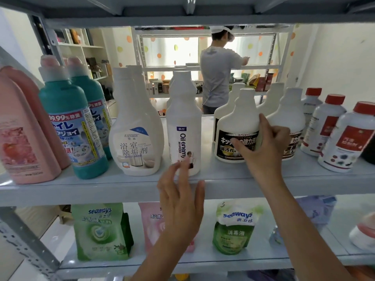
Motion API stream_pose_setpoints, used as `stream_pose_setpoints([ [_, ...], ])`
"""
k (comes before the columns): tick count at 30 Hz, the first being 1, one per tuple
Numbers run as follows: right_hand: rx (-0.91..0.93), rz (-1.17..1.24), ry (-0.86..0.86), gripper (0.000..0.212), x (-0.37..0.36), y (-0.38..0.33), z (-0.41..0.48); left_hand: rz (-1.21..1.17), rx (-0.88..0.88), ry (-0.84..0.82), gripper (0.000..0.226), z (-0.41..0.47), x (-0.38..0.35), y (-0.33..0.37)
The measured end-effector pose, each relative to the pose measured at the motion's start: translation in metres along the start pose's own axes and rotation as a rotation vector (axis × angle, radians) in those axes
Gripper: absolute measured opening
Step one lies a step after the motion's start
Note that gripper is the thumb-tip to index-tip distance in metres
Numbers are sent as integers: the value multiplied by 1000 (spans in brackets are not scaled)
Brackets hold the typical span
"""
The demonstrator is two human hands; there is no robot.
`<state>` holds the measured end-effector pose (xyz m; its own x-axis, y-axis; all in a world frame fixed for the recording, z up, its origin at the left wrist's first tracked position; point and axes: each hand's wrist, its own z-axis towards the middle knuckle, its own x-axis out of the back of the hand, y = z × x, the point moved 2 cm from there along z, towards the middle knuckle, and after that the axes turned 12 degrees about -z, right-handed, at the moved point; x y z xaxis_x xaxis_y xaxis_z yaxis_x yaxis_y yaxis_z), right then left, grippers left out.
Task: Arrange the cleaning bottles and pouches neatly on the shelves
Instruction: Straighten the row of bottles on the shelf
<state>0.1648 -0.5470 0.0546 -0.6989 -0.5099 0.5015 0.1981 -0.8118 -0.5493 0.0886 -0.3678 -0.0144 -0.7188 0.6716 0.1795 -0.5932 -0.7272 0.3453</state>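
On the upper shelf stand rows of bottles: pink, teal, a white bathroom cleaner, a tall white "Oil enemy" bottle, white black-labelled bottles and red-capped ones. My right hand grips the front black-labelled bottle, fingers curled round its right side, thumb across the label. My left hand is spread with straight fingers in front of the shelf edge, fingertips at the base of the "Oil enemy" bottle. On the lower shelf stand a green pouch, a pink pouch and a smaller green pouch.
A blue-purple pouch and a white-and-red item lie at the lower shelf's right. A grey perforated shelf post runs at the lower left. Behind the shelf, a person in a grey shirt stands at another rack.
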Motion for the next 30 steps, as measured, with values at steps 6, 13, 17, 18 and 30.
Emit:
stream_pose_setpoints([
  [6,44,109,26,84,-3,1,-4,237,-225,-355,44,-26,-28,-2],
  [13,34,309,14,58,1,4,-10,215,-146,-243,38,-27,-36,4],
  [17,76,346,83,50,5,3,-13,216,-118,-204,38,-28,-38,6],
  [18,96,327,90,51,4,2,-13,217,-113,-193,37,-27,-39,7],
  [30,104,605,-13,66,9,5,-17,263,-221,-67,29,-25,-49,-1],
])
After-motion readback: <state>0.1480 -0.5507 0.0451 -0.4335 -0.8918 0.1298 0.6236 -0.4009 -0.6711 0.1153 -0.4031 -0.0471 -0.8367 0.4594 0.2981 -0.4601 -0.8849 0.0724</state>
